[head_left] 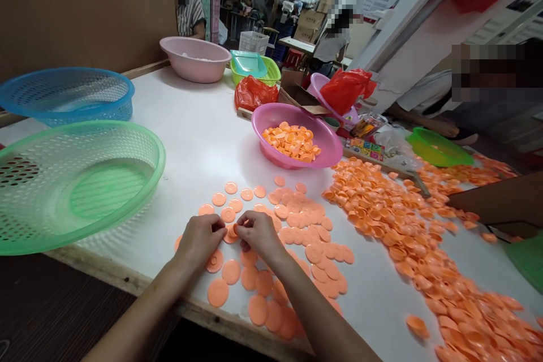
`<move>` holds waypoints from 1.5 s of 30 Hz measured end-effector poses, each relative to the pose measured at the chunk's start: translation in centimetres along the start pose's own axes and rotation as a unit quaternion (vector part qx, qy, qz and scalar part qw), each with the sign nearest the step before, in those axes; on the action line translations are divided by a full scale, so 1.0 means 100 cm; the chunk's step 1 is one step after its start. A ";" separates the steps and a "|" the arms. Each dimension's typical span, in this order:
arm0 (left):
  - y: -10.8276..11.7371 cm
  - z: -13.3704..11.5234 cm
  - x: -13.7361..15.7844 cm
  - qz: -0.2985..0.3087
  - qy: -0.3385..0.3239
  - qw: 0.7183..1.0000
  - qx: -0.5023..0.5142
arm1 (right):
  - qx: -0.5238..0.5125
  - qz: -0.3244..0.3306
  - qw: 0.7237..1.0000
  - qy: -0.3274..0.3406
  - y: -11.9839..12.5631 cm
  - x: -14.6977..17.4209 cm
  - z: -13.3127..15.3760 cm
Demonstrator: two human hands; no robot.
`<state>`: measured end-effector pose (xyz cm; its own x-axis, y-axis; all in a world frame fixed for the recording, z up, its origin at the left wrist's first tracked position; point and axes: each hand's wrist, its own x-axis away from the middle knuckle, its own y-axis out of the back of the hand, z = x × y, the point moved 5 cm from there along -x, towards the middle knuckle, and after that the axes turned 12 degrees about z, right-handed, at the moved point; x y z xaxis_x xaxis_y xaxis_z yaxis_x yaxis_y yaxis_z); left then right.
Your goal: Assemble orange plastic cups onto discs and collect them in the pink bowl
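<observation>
My left hand [204, 233] and my right hand [258, 231] meet low over the white table, fingertips almost together. Between them is a small orange plastic piece [233, 231], pinched by my right thumb and finger just above an orange disc. My left fingers are closed at the left side of that spot; what they grip, if anything, is hidden. Flat round orange plastic discs [231, 271] lie around and under both hands, many overlapping to the right. A few single ringed discs [219, 199] lie beyond my left hand.
A pink basin [331, 150] holds orange cup-shaped pieces [292, 141]. More cup-shaped pieces [394, 226] form a long heap on the right. Green [127, 203] and blue [127, 96] baskets stand left. A pale pink basin [195, 70] sits behind. Several people are nearby.
</observation>
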<state>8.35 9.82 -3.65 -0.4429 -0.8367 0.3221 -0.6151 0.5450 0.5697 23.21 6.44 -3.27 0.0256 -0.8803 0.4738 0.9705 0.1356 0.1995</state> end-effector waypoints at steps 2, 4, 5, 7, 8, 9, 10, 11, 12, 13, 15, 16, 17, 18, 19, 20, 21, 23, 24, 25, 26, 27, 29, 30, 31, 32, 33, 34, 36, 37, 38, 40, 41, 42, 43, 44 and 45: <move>0.000 0.000 -0.001 0.004 -0.016 1.000 0.010 | 0.016 -0.002 1.000 0.005 -0.004 0.000 0.000; 0.000 0.002 -0.002 0.013 -0.020 0.999 0.037 | 0.057 -0.009 0.998 0.015 -0.006 0.000 0.003; 0.000 0.003 -0.002 0.025 -0.016 0.998 0.064 | 0.086 -0.014 0.996 0.021 -0.007 -0.001 0.006; 0.000 0.005 -0.002 0.058 -0.003 0.991 0.125 | 0.155 -0.025 0.987 0.040 -0.008 -0.002 0.012; 0.000 0.004 -0.002 0.072 0.005 0.986 0.148 | 0.190 -0.030 0.980 0.049 -0.009 -0.003 0.015; 0.000 0.004 -0.002 0.082 0.012 0.983 0.162 | 0.221 -0.034 0.973 0.055 -0.010 -0.003 0.018; -0.001 0.003 -0.002 0.085 0.016 0.982 0.165 | 0.246 -0.037 0.967 0.058 -0.010 -0.003 0.020; -0.001 0.003 -0.003 0.087 0.017 0.983 0.163 | 0.265 -0.039 0.962 0.059 -0.012 -0.002 0.021; -0.003 0.003 -0.003 0.085 0.018 0.983 0.161 | 0.280 -0.041 0.957 0.060 -0.013 -0.001 0.022; -0.004 0.004 -0.004 0.076 0.017 0.984 0.159 | 0.294 -0.044 0.953 0.061 -0.015 0.000 0.022; -0.007 0.007 -0.005 0.050 0.007 0.987 0.153 | 0.320 -0.057 0.943 0.067 -0.017 0.003 0.021; -0.008 0.008 -0.005 0.036 0.003 0.988 0.148 | 0.327 -0.066 0.940 0.073 -0.018 0.005 0.020; -0.008 0.010 -0.005 0.024 0.000 0.990 0.141 | 0.325 -0.073 0.940 0.077 -0.018 0.005 0.019; -0.009 0.010 -0.006 0.017 -0.004 0.991 0.133 | 0.312 -0.076 0.944 0.080 -0.018 0.005 0.017; -0.009 0.009 -0.006 0.017 -0.006 0.992 0.125 | 0.292 -0.075 0.950 0.079 -0.017 0.004 0.015; -0.009 0.008 -0.006 0.019 -0.006 0.993 0.116 | 0.269 -0.071 0.957 0.076 -0.017 0.002 0.013; -0.008 0.006 -0.007 0.022 -0.006 0.994 0.105 | 0.250 -0.066 0.963 0.073 -0.017 0.001 0.011; -0.007 0.000 -0.007 0.024 -0.009 0.997 0.072 | 0.232 -0.067 0.968 0.068 -0.017 0.000 0.012; -0.006 -0.003 -0.006 0.017 -0.015 0.999 0.048 | 0.227 -0.069 0.969 0.071 -0.017 0.002 0.014; -0.004 -0.006 -0.004 0.004 -0.024 0.999 0.024 | 0.218 -0.066 0.971 0.079 -0.017 0.005 0.016; -0.003 -0.008 -0.001 -0.008 -0.034 0.999 0.007 | 0.201 -0.057 0.974 0.090 -0.016 0.010 0.017; -0.004 -0.008 0.003 -0.012 -0.041 0.999 0.007 | 0.175 -0.047 0.978 0.104 -0.012 0.017 0.017; -0.006 -0.004 0.011 -0.002 -0.030 0.998 0.049 | 0.121 -0.053 0.982 0.133 0.009 0.040 0.011; -0.007 -0.001 0.016 0.012 -0.014 0.996 0.089 | 0.103 -0.081 0.981 0.145 0.026 0.056 0.004; -0.007 0.001 0.019 0.018 0.006 0.992 0.125 | 0.096 -0.129 0.975 0.150 0.048 0.076 -0.006; -0.007 0.000 0.022 0.030 0.021 0.986 0.161 | 0.098 -0.189 0.966 0.146 0.072 0.098 -0.019; -0.006 -0.004 0.023 0.042 0.031 0.981 0.188 | 0.104 -0.252 0.953 0.131 0.097 0.123 -0.033; -0.004 -0.012 0.021 0.051 0.034 0.976 0.208 | 0.105 -0.310 0.940 0.099 0.121 0.147 -0.050; 0.001 -0.040 0.010 0.065 0.020 0.969 0.237 | 0.106 -0.383 0.918 0.014 0.158 0.192 -0.084; 0.003 -0.058 0.000 0.060 0.006 0.967 0.246 | 0.115 -0.379 0.918 -0.028 0.168 0.208 -0.099; 0.006 -0.079 -0.011 0.051 -0.015 0.965 0.255 | 0.125 -0.358 0.924 -0.056 0.172 0.219 -0.110; 0.010 -0.123 -0.039 0.032 -0.068 0.958 0.277 | 0.146 -0.289 0.942 -0.089 0.166 0.229 -0.126; 0.010 -0.145 -0.053 0.026 -0.095 0.952 0.290 | 0.155 -0.255 0.949 -0.099 0.158 0.230 -0.130; 0.011 -0.165 -0.068 0.016 -0.115 0.945 0.305 | 0.162 -0.225 0.955 -0.110 0.148 0.229 -0.134; 0.011 -0.183 -0.083 0.010 -0.127 0.939 0.318 | 0.167 -0.205 0.956 -0.127 0.139 0.228 -0.137; 0.010 -0.199 -0.098 0.005 -0.131 0.936 0.326 | 0.174 -0.197 0.954 -0.141 0.131 0.226 -0.139; 0.010 -0.213 -0.112 -0.001 -0.133 0.936 0.326 | 0.181 -0.190 0.953 -0.151 0.125 0.224 -0.141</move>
<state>26.55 18.63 9.40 -0.5348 -0.8419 0.0726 -0.8450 0.5333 -0.0403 39.32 -17.98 -2.21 -0.4351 -0.7331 0.5228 0.7481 0.0288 0.6630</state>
